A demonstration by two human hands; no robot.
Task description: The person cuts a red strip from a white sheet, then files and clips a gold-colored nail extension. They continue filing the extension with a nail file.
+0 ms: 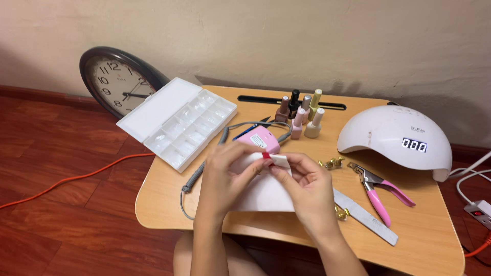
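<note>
Two hands pinch a white pad over a small wooden table.

Nearest, the left hand [224, 174] and right hand [305, 190] meet over the white pad [263, 191] at the table's [163, 204] near middle; both close their fingertips narrowly on its upper edge, where a red strip [265, 155] shows between them. At four o'clock from the hands lie a metal nail file [365, 217] and pink-handled clippers [381, 191]. Just beyond the pad, at twelve o'clock, sits a pink drill box [266, 138] with a grey coiled cord [197, 176]. At ten o'clock lies an open clear tip box [179, 122], at two o'clock a white nail lamp [394, 135]. Farther, polish bottles [302, 112] stand together. A clock [115, 79] leans on the wall at eleven.
</note>
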